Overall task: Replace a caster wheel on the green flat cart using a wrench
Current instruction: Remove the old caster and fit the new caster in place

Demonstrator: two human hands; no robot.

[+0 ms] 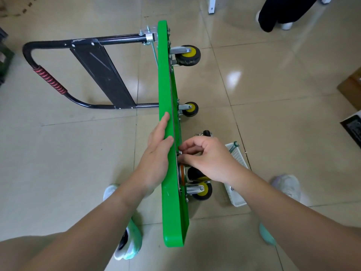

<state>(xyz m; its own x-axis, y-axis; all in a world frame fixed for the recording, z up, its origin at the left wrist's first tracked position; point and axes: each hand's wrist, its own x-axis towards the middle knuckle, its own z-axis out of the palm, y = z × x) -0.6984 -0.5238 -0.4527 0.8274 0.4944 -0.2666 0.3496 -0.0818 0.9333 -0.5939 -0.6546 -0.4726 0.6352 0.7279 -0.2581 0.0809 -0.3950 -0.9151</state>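
The left hand (156,153) and right hand (209,159) are bare, forearms too. The left shoe (127,243) is white and mint green with a black patch; the right shoe (267,234) has a mint toe.

This is an indoor work or storage room, more office-like than a home, though the view shows no more than that. The floor (273,106) is large glossy beige tiles, with a ceiling light's glare (234,76) mirrored in them. A white furniture leg (212,4) stands at the top edge, a cardboard box (351,85) sits at the right, and dark crates (4,55) at the left. A green flat cart (166,75) stands on its edge on the tiles, a white plastic basket (238,159) near it — and a second person's legs (279,12) stand further off.
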